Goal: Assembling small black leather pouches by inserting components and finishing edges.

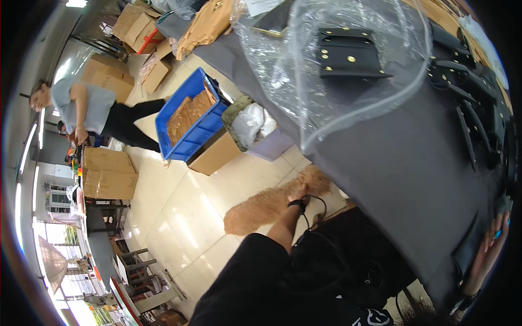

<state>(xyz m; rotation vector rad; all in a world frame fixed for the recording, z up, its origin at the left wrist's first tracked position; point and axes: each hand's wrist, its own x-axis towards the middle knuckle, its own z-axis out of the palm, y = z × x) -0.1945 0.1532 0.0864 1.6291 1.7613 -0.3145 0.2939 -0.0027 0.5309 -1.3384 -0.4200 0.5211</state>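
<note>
My left hand [299, 194] reaches down beside the table, with a black band on its wrist. It rests on the curly coat of a brown dog [255, 209] seen from above on the floor; some of its fingers sink into the fur. At the far right rim, my right hand [493, 233] lies with fingers stretched out at the table's edge, beside dark leather-like material [466, 254]. Something bright blue shows at its fingers. Up on the grey-covered table [380, 157], a black leather piece with gold snaps [350, 54] lies on a clear plastic bag [304, 108].
Black straps and leather pieces [470, 103] pile at the table's right. A dark phone-like slab [273, 20] lies at the top. On the floor stand a blue crate [187, 133] with brown pieces, a bin [234, 127] with white bags, and cartons [109, 174]. Another person [89, 106] walks at left.
</note>
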